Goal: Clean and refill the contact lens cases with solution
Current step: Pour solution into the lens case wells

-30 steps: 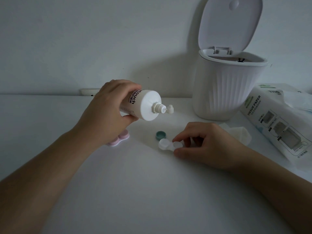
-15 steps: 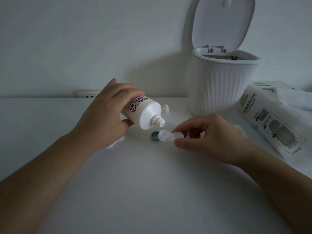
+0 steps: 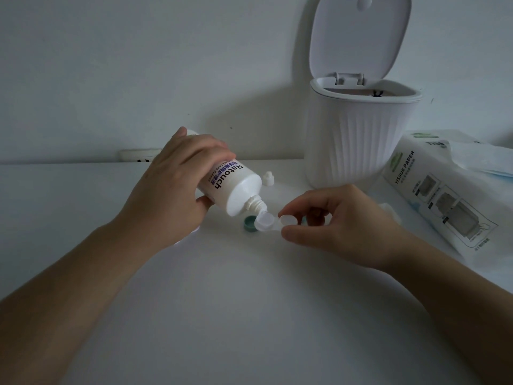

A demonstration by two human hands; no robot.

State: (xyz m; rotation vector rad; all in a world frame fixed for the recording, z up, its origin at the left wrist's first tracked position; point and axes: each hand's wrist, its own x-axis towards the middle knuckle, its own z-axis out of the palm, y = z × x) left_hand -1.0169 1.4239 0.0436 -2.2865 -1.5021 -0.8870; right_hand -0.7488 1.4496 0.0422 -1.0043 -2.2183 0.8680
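Left hand (image 3: pixel 169 190) has its fingers (image 3: pixel 194 147) wrapped round the solution bottle (image 3: pixel 233 187), tipped nozzle-down so the tip sits right over, maybe touching, the left well of the clear lens case (image 3: pixel 270 222). Right hand (image 3: pixel 333 220) pinches the other end of that case between thumb and forefinger, holding it a little tilted just above the white tabletop (image 3: pixel 249 315). A green cap (image 3: pixel 249 223) lies open side up right beside the case, and there's a bit of green tucked behind the right fingers (image 3: pixel 294 211) that I'd guess is the second cap, can't say for sure. The bottle's small cap (image 3: pixel 268 178) stands further back, near the ribbed bin (image 3: pixel 361 143) with its lid flipped up, and a tissue pack (image 3: pixel 435 201) lies off to the right. There's a pale pinkish edge peeking from under the left wrist, too hidden to name. What I'd worry about: the well is tiny and the case is only held at one end, so a hard squeeze would overfill or splash onto the tabletop, and pressing the nozzle down could tip the case out of that pinch. Nozzle touching the well isn't great for keeping things clean either.
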